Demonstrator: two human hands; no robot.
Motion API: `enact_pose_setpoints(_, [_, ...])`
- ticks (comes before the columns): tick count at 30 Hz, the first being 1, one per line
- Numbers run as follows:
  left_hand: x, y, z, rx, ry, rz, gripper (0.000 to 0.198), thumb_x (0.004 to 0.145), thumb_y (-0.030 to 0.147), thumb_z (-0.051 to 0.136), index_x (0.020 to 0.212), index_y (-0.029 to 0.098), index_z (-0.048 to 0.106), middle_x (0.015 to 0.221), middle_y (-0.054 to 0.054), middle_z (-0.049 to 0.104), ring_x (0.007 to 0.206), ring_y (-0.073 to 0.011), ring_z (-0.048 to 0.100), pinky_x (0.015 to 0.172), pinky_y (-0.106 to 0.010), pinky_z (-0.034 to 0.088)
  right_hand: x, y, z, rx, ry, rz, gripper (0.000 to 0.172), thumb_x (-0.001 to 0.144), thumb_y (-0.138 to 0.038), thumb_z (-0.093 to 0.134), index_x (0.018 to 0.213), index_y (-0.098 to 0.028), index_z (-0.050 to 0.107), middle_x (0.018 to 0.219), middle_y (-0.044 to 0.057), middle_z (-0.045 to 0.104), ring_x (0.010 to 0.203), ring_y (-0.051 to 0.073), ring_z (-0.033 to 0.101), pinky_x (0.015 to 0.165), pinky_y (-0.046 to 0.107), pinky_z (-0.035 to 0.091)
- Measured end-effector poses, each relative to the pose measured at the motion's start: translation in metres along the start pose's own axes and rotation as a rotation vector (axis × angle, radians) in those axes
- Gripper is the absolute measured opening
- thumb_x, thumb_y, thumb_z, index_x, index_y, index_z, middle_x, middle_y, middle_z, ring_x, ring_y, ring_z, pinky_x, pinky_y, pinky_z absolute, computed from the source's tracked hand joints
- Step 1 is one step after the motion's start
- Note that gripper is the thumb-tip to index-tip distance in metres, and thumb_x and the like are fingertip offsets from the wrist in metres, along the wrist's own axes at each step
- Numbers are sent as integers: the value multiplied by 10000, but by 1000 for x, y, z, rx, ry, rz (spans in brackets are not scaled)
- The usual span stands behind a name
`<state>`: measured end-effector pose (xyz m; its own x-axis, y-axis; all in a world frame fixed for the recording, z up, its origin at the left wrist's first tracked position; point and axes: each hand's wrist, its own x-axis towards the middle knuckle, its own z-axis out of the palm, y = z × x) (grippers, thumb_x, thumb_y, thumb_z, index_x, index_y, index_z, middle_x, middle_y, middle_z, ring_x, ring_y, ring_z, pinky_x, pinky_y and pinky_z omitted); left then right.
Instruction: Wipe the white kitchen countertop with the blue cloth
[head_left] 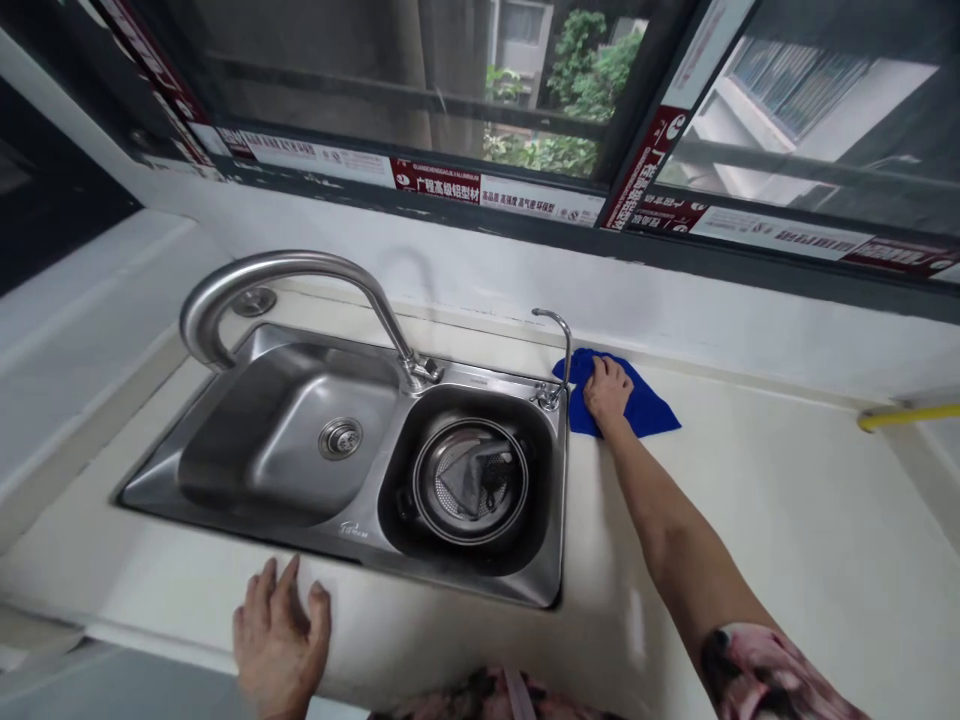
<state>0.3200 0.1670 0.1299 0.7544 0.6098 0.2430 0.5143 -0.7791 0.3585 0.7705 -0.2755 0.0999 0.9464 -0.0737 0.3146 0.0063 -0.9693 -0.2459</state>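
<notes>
My right hand [608, 391] presses a blue cloth [651, 405] against the white countertop [757, 480], just right of the sink, its fingers bent over the fabric. Part of the cloth reaches behind the small thin tap [564, 345]. My left hand [279, 632] rests on the counter's front strip below the sink, fingers apart and holding nothing. Between the hands lies the double stainless steel sink [388, 478]. Its right bowl holds a round metal pot [421, 508] with a perforated bottom or insert and a crumpled grey cloth [466, 478] inside.
A large curved faucet [300, 262] arches over the left bowl, which has a drain strainer [340, 438]. Behind the counter rises a white wall below a dark-framed window [360, 190]. A yellow pipe [907, 415] juts in at the right, and a round metal cap [255, 301] sits behind the faucet.
</notes>
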Motion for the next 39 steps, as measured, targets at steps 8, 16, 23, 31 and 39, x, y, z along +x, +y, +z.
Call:
enact_pose_setpoints(8, [1, 5, 1, 8, -26, -61, 672, 1061, 557, 352, 1435, 83, 646, 1637, -258, 523, 1602, -396, 403, 1331, -601, 289, -56, -1, -21, -84, -23, -107, 562, 1071, -350, 352, 1531, -157, 611, 1640, 155, 544, 1551, 347, 414, 1264, 564, 324])
enact_pose_setpoints(16, [2, 11, 1, -15, -1, -28, 674, 1066, 536, 350, 1449, 66, 642, 1636, -273, 517, 1602, -409, 399, 1322, -627, 287, -176, -1, -61, -7, -28, -208, 523, 1102, -366, 359, 1462, -137, 660, 1628, 146, 562, 1554, 340, 444, 1282, 565, 335])
enact_pose_setpoints(23, [2, 12, 4, -31, 8, -20, 676, 1057, 526, 366, 1455, 57, 645, 1638, -276, 514, 1598, -415, 402, 1328, -616, 281, -306, 7, -105, 75, -4, -392, 450, 1097, -280, 455, 1520, -225, 597, 1629, 93, 571, 1600, 284, 408, 1300, 539, 344])
enact_pose_setpoints(31, [3, 12, 4, -28, -26, -67, 621, 1042, 492, 411, 1478, 108, 631, 1660, -241, 508, 1612, -374, 392, 1335, -595, 276, -361, 13, -133, 103, -25, -453, 392, 1056, -227, 511, 1436, -206, 602, 1621, 116, 574, 1598, 291, 414, 1279, 554, 377])
enact_pose_setpoints(39, [3, 18, -2, -60, 7, -56, 633, 1037, 512, 438, 1478, 105, 640, 1648, -256, 514, 1600, -402, 407, 1329, -606, 301, -280, 2, -119, 78, -109, -302, 393, 1051, -322, 458, 1385, -260, 655, 1633, 96, 560, 1573, 311, 443, 1284, 563, 361])
